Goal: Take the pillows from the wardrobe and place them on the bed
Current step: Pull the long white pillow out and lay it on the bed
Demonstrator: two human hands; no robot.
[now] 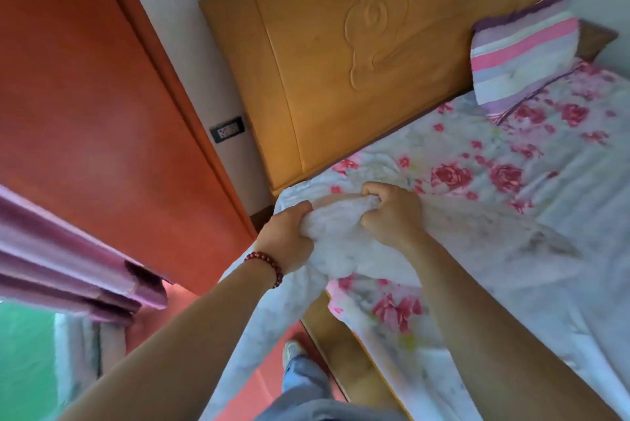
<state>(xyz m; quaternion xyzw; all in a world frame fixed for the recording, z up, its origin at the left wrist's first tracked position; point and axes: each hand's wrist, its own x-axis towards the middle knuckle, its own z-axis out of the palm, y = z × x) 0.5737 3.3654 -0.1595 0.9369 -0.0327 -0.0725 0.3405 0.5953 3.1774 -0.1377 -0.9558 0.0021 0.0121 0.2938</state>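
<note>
Pillow, white [335, 236]: soft and bunched, held over the near corner of the bed [511, 182], close to the headboard [341, 62]. Its long axis runs from that corner down toward the lower left, with the lower part trailing past the mattress edge toward your legs. Its right-hand outline blends into the pale sheet, so its full extent cannot be told.

Your left hand [289, 236] grips the pillow's left side, fingers curled into the fabric; a red bead bracelet [269, 265] sits on that wrist. Your right hand [392, 212] clutches the upper right of the bunch, knuckles up, fingers dug in. The bunched fabric lies between the two hands, which are close together.

Second pillow, striped pink, white and lilac [521, 55]: leaning against the headboard at the far side of the bed, well apart from your hands.

Bed sheet: white with pink roses. Left of the headboard, a wall socket [227, 129], then an orange panel [85, 96]. A purple curtain [51, 250] hangs at the left edge.
</note>
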